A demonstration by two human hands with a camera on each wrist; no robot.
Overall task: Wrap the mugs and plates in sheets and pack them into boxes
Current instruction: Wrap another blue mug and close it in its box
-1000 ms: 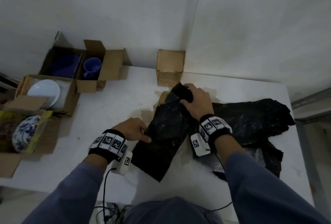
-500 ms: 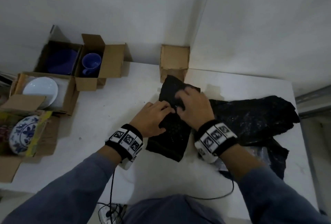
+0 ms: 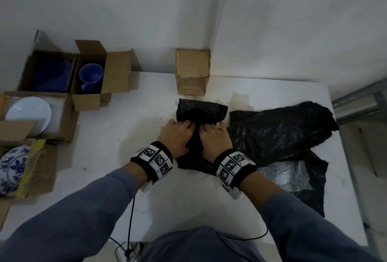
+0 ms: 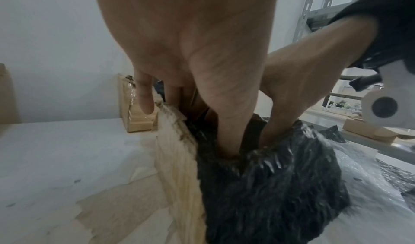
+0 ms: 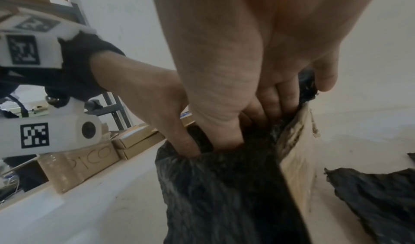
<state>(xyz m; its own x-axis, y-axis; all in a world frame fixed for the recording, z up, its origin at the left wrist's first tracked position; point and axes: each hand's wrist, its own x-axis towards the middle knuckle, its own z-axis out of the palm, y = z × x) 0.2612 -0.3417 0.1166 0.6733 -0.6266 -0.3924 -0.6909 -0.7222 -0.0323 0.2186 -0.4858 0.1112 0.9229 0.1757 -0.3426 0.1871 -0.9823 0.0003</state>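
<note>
A black sheet [image 3: 201, 111] lies bunched into a compact bundle in the middle of the white table [image 3: 125, 136]; what it wraps is hidden. My left hand [image 3: 178, 136] and right hand [image 3: 213, 138] sit side by side on its near half, fingers curled into the folds. In the left wrist view the left thumb and fingers [image 4: 224, 132] dig into the black sheet [image 4: 269, 185] next to a cardboard flap [image 4: 177, 150]. From the right wrist, the right hand's fingers [image 5: 276, 95] are tucked into the sheet [image 5: 224, 185] beside the same flap [image 5: 294, 150].
A shut small box [image 3: 192, 71] stands at the back by the wall. Open boxes at left hold a blue mug [image 3: 91, 75], a blue plate [image 3: 52, 75], a white plate [image 3: 29, 113] and a patterned plate [image 3: 12, 167]. Spare black sheets [image 3: 282, 136] and bubble wrap [image 3: 291, 176] lie at right.
The long black sheet has been folded up into a short bundle. My left hand moved right from the sheet's edge to join the right hand on top of it.
</note>
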